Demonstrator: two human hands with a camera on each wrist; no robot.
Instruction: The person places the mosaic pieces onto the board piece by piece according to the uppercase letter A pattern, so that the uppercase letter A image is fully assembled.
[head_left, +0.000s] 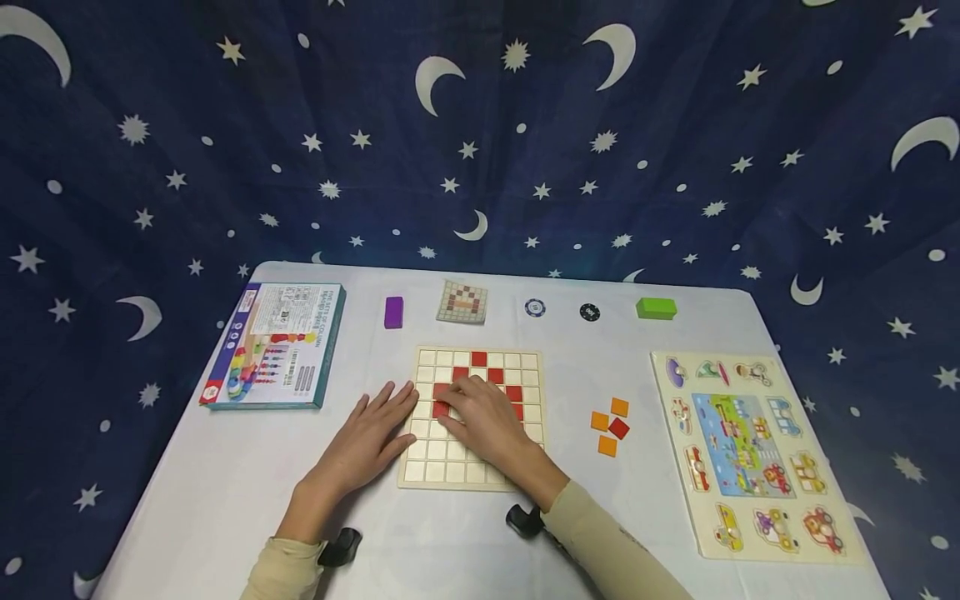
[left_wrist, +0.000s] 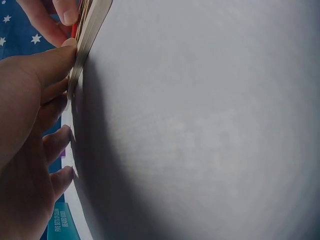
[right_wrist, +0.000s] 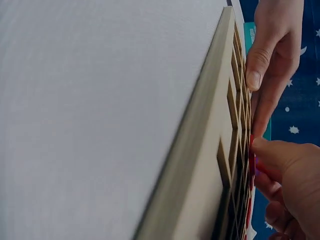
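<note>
A pale wooden grid board (head_left: 450, 467) lies mid-table with several red square tiles (head_left: 514, 393) set in its upper cells. My left hand (head_left: 372, 433) lies flat on the table, fingers straight, touching the board's left edge (left_wrist: 82, 50). My right hand (head_left: 480, 417) rests on the board, its fingertips pressing a red tile (head_left: 441, 408) near the left side. The right wrist view shows the board's edge (right_wrist: 200, 150), my right fingers (right_wrist: 280, 160) on a red tile and my left thumb (right_wrist: 257, 70) beyond.
Loose orange tiles and one red tile (head_left: 611, 425) lie right of the board. Along the back sit a pattern card (head_left: 462, 302), a purple block (head_left: 393, 312), two chips (head_left: 535, 307) and a green block (head_left: 656, 308). A boxed toy (head_left: 273, 343) lies left, a vehicle peg puzzle (head_left: 750, 454) right.
</note>
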